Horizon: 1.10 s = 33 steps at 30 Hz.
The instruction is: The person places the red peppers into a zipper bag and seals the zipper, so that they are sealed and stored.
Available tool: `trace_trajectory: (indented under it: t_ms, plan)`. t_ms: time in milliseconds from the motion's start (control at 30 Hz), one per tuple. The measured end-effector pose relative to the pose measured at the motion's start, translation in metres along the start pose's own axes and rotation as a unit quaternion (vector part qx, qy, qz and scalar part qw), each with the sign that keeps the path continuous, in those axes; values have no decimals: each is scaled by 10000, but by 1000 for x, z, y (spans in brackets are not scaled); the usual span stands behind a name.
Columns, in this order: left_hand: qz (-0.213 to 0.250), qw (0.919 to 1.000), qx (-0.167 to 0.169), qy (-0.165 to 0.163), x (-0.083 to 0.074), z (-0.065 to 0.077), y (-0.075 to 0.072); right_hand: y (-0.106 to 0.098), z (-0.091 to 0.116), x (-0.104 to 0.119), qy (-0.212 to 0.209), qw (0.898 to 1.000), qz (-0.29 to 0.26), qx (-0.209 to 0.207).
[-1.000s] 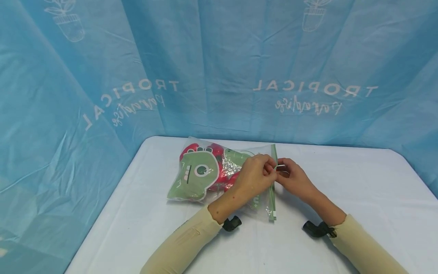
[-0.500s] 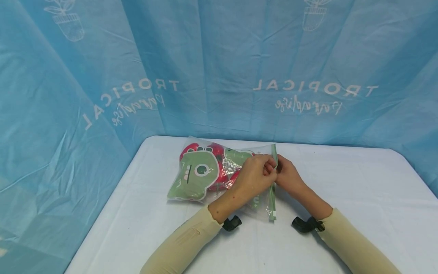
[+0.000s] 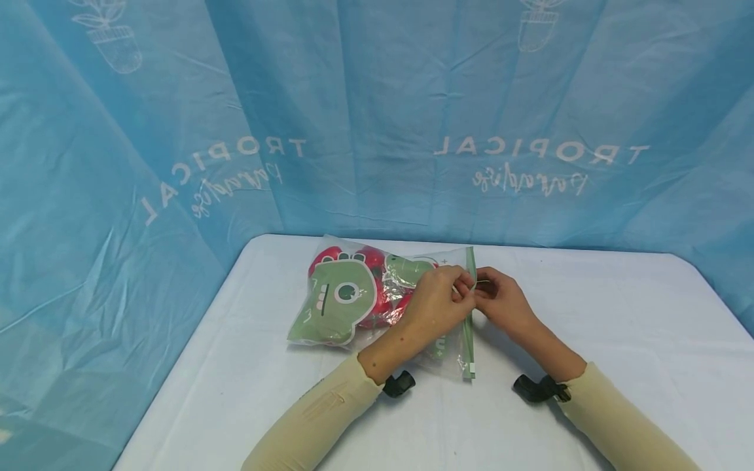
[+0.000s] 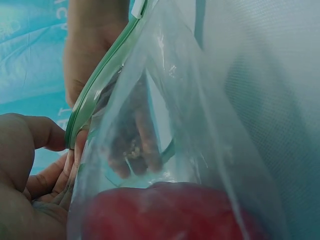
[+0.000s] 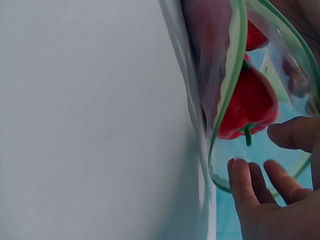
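Note:
A clear zip bag [image 3: 453, 356] with a green cartoon print lies on the table, its green-edged mouth to the right. Red bell peppers [image 5: 252, 102] show inside, one with a green stem facing the opening. My left hand [image 3: 438, 294] pinches the green rim [image 4: 100, 80] between thumb and fingers and holds the mouth apart. At that opening is my right hand [image 3: 506, 304], its thumb and fingers [image 5: 245, 182] spread, with a gap between them and the pepper. Through the plastic in the left wrist view, the right fingers [image 4: 145, 132] appear blurred.
A white cloth covers the table [image 3: 612, 327]. Behind and to the left hangs a blue curtain [image 3: 389, 131] with printed lettering. Black wrist mounts [image 3: 538, 389] sit at both sleeves. The white zip slider [image 3: 471, 367] is at the bag's near corner.
My right hand moved left into the bag's mouth by half a second ago, then drew slightly back to the right. The left hand and the bag stay in place.

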<state>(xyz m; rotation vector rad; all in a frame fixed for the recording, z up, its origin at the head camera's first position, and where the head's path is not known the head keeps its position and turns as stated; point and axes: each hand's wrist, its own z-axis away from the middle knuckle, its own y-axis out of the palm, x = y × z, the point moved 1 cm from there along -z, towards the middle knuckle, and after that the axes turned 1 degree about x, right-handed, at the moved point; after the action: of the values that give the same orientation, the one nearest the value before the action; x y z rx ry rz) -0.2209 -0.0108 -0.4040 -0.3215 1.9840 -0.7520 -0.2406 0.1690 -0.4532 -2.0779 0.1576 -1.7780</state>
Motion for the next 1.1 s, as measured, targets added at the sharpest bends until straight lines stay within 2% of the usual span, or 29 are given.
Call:
trace_trajectory:
  t_ms: [167, 433, 633, 867, 1000, 1100]
  plan:
    - [-159, 9999, 44, -41, 2, 1, 1, -5, 3, -2, 18, 10000, 36, 13]
    - [-234, 9988, 255, -333, 2, 0, 5, -9, 12, -1, 76, 9998, 115, 142]
    - [-177, 9978, 412, -491, 2, -1, 7, -14, 26, 1, 162, 9986, 446, 248]
    - [-87, 9968, 388, -690, 1, 0, 7, -15, 47, 9, 744, 9952, 206, 598]
    - [-135, 9975, 273, -634, 2, 1, 7, -14, 54, 12, 1194, 9896, 86, 796]
    - [-246, 9979, 223, -551, 3, 1, 7, -11, 58, 13, 1512, 9822, 5, 1115]
